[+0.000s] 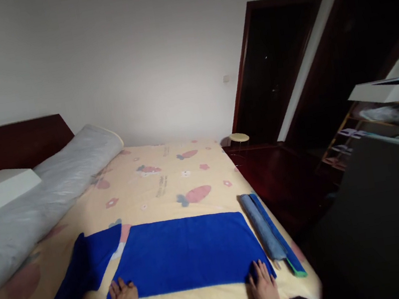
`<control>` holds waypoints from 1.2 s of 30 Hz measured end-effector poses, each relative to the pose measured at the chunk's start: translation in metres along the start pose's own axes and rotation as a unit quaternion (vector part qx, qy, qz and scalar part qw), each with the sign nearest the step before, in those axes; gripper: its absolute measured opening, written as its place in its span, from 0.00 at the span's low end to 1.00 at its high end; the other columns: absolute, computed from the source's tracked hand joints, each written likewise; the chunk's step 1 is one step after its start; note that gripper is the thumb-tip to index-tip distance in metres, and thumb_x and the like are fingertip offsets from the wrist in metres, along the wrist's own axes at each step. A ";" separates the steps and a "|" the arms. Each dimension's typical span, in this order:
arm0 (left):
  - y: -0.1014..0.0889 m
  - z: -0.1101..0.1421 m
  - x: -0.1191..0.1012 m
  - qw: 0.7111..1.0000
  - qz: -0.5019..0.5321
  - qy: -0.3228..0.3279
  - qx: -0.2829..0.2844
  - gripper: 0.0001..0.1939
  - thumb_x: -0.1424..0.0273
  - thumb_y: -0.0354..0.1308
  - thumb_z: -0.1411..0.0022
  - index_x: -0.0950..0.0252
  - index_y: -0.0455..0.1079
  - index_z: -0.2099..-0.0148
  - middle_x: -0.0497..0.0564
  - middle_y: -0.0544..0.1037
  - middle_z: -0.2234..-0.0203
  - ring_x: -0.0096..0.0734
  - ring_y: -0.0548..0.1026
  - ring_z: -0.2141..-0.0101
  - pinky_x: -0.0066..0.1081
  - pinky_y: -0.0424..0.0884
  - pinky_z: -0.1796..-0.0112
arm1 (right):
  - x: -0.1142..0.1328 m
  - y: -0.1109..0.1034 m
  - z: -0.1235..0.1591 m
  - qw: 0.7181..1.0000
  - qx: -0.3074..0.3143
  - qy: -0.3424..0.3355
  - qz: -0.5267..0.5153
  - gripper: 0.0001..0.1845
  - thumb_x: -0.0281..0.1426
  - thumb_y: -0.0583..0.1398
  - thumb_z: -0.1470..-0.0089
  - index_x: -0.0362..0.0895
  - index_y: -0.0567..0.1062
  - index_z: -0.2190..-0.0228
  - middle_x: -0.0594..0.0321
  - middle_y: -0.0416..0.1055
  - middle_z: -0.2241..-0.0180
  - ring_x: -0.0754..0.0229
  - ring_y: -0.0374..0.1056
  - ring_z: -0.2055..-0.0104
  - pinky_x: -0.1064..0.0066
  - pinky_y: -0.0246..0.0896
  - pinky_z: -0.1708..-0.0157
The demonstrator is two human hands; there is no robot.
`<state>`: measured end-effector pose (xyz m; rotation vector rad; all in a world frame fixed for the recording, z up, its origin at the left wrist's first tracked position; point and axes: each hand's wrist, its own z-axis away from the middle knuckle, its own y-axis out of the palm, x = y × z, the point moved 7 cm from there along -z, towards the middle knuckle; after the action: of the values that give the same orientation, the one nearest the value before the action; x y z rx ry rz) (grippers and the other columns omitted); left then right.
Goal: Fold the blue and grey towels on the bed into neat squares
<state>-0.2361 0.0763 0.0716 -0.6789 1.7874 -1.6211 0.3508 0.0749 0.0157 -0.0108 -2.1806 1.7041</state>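
A blue towel (193, 252) lies spread flat on the bed, its long side toward me. My left hand (122, 294) rests on its near left corner with the fingers apart. At the near right corner, my right hand (263, 285) lies flat with fingers stretched over the cloth. Left of it is a second blue cloth (89, 268), crumpled and loosely laid out. To the right, a rolled grey-blue towel (263, 228) sits beside a narrow folded blue cloth (280, 237) with a green end.
The bed sheet (162, 180) is pale yellow with carrot prints. A long grey wrapped roll (73, 164) and a white box (1, 188) lie along the headboard (13, 143). Beyond the bed's right edge are a round stool (239, 137), a dark door (274, 72) and a loaded rack (387, 114).
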 end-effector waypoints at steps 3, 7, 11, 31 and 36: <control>-0.011 -0.002 -0.014 0.999 -0.005 0.030 -0.028 0.28 0.69 0.37 0.35 0.73 0.60 0.36 0.65 0.56 0.34 0.45 0.54 0.35 0.55 0.57 0.43 | 0.033 -0.001 -0.006 0.998 -0.013 -0.057 -0.035 0.33 0.38 0.42 0.42 0.33 0.67 0.43 0.44 0.58 0.37 0.46 0.51 0.33 0.51 0.49 0.38; -0.025 0.037 -0.082 0.985 -0.029 0.140 -0.094 0.29 0.72 0.40 0.36 0.66 0.55 0.33 0.58 0.51 0.32 0.43 0.47 0.33 0.59 0.45 0.39 | 0.134 -0.011 -0.017 0.978 0.053 -0.176 -0.099 0.30 0.34 0.44 0.40 0.40 0.63 0.39 0.54 0.55 0.35 0.53 0.46 0.32 0.57 0.44 0.35; -0.006 0.097 -0.163 0.956 -0.004 0.290 -0.051 0.31 0.75 0.38 0.38 0.64 0.49 0.32 0.54 0.51 0.32 0.41 0.49 0.33 0.54 0.46 0.37 | 0.227 -0.009 -0.013 0.944 0.171 -0.249 -0.131 0.31 0.31 0.47 0.40 0.43 0.58 0.36 0.58 0.49 0.33 0.54 0.42 0.31 0.58 0.42 0.34; 0.022 -0.039 -0.030 0.966 -0.050 0.251 -0.039 0.29 0.64 0.38 0.35 0.55 0.53 0.33 0.44 0.56 0.34 0.34 0.52 0.34 0.45 0.51 0.37 | 0.036 0.022 -0.059 0.994 0.006 -0.102 -0.030 0.32 0.46 0.45 0.39 0.45 0.69 0.42 0.54 0.60 0.38 0.47 0.54 0.35 0.51 0.55 0.39; 0.014 0.028 -0.155 0.917 0.026 0.397 -0.022 0.30 0.70 0.39 0.37 0.53 0.49 0.32 0.40 0.52 0.34 0.34 0.51 0.34 0.41 0.55 0.37 | 0.180 0.035 -0.055 0.960 0.083 -0.240 -0.114 0.27 0.38 0.47 0.37 0.50 0.63 0.39 0.62 0.53 0.35 0.52 0.50 0.33 0.55 0.52 0.36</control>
<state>-0.1109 0.1728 0.0725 0.0571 2.3636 -1.9823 0.1916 0.1778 0.0445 0.7419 -2.2325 1.8890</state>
